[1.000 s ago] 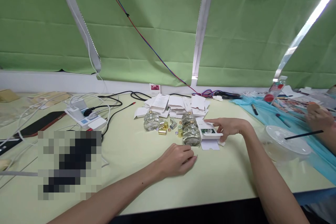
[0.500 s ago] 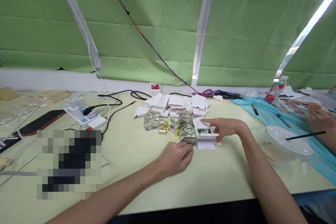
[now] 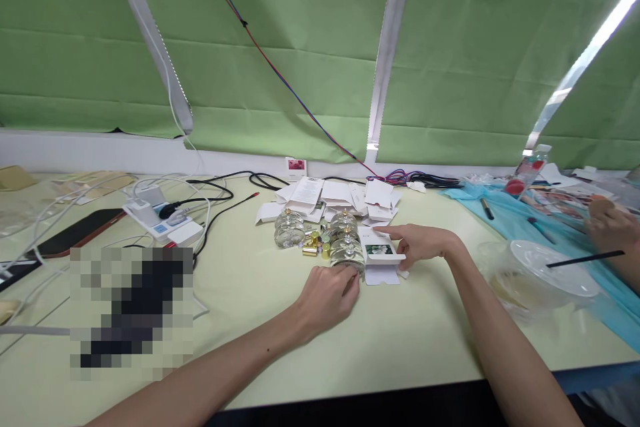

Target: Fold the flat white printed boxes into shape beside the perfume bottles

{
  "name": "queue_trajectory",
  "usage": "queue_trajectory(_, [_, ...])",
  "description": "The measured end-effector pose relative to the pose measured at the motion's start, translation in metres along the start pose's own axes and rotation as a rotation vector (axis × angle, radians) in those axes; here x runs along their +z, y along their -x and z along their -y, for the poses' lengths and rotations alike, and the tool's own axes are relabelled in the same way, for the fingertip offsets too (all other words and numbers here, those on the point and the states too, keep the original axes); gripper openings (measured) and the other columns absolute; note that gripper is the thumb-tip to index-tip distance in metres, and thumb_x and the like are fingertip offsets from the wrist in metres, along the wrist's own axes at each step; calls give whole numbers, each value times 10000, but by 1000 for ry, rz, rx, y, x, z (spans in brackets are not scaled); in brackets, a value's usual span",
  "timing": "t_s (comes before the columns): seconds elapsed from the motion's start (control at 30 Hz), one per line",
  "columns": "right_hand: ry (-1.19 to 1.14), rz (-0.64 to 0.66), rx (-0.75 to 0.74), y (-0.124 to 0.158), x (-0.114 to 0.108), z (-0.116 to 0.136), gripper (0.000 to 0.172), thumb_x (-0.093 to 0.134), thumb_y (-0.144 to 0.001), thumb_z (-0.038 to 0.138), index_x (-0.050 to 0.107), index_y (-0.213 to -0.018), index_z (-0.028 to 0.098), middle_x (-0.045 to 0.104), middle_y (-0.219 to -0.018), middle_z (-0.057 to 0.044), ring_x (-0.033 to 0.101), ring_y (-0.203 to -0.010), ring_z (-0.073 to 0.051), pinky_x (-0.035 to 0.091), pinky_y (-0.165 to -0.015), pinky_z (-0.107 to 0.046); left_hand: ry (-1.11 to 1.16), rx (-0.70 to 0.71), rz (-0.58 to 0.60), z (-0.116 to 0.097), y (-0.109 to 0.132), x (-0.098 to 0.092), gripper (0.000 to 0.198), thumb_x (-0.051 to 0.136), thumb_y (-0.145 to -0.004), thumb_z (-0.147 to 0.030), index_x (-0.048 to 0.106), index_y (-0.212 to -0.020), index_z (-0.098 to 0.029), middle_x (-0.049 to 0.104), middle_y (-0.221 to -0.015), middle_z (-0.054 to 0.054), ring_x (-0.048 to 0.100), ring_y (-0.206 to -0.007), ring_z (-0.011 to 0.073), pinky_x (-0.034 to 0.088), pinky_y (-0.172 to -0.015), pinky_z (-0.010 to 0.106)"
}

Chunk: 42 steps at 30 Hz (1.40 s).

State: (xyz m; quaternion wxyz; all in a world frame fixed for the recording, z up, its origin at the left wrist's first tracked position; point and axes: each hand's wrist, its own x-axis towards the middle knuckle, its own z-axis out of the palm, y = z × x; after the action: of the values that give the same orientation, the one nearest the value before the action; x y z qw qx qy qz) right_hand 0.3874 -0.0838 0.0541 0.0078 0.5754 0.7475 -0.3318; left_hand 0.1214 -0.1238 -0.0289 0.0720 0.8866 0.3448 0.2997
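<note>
Several round glass perfume bottles (image 3: 345, 245) form a row running away from me. My left hand (image 3: 329, 293) has its fingers curled against the front bottle of that row; the fingertips are partly hidden. Right beside the row lies a small white carton (image 3: 379, 252) with a flower picture and an open flap towards me. My right hand (image 3: 419, 245) grips the carton's right side, its index finger reaching along the far edge. Left of the row are gold caps (image 3: 310, 251) and another group of glass bottles (image 3: 289, 229).
White cartons (image 3: 306, 195) are heaped behind the bottles. A power strip (image 3: 159, 219) with tangled cables and a phone (image 3: 77, 233) lie left. At right are a lidded bowl (image 3: 545, 267), a blue sheet (image 3: 465, 193) and another person's hand (image 3: 613, 223).
Both my hands have shifted slightly left. The row of bottles and the carton have slid left with them, closer to the gold caps.
</note>
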Motion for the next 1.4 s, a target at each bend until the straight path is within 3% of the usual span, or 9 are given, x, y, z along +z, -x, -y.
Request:
queue_trajectory(0.3, [-68,-9,-19,-3,1,-5,1200,880,-620,242,286,-1663,233,529,-1531,-223,724,-1024,-291,542,-882,-361,-7,-65,-12,-1,0,-1,227,501,-948,-179,621,-755,-187,695,-676,3,509,-512,120,231,-525,287])
queue_trajectory(0.47, [-168,5,-22,-3,1,-9,1223,878,-604,206,272,-1664,267,439,-1614,-214,719,-1070,-278,555,-870,-333,-11,-33,-22,0,1,-1,255,498,-945,-172,562,-698,-182,642,-624,-5,434,-478,105,208,-512,295])
queue_trajectory(0.67, [-365,55,-31,-1,0,-20,1269,876,-583,248,224,-1671,280,353,-1650,-246,741,-964,-239,579,-853,-359,32,150,-62,1,3,2,317,504,-947,-185,492,-630,-186,514,-520,-26,336,-445,98,176,-488,308])
queue_trajectory(0.83, [-351,8,-61,3,-6,-27,1108,838,-649,285,321,-1628,245,503,-1542,-223,739,-982,-244,571,-884,-369,70,319,36,0,4,2,374,511,-962,-205,457,-593,-186,476,-500,-33,291,-441,96,196,-472,302])
queue_trajectory(1.0, [-238,-134,-93,5,-10,-24,606,714,-785,305,577,-1357,159,729,-1189,-165,736,-924,-261,557,-845,-385,54,411,98,0,5,0,363,513,-965,-200,487,-604,-186,509,-524,-22,362,-451,98,216,-466,302])
queue_trajectory(1.13, [-192,-258,-150,2,-7,-13,280,618,-851,318,638,-1090,173,752,-877,-90,721,-803,-245,538,-734,-352,46,419,98,0,5,-1,372,496,-975,-200,487,-604,-189,515,-528,-15,400,-447,101,229,-462,309])
queue_trajectory(1.27, [-166,-431,-154,-8,-2,-5,174,593,-870,356,649,-919,198,724,-772,-61,692,-715,-224,506,-668,-326,43,427,97,0,5,0,377,487,-980,-205,484,-604,-191,511,-523,-12,412,-441,100,222,-461,312])
queue_trajectory(1.4, [-75,-727,-98,-25,4,-8,213,542,-909,377,653,-843,209,713,-742,-59,660,-681,-220,496,-717,-345,43,431,111,0,6,0,384,497,-976,-212,486,-594,-188,509,-514,-15,397,-436,96,212,-463,315])
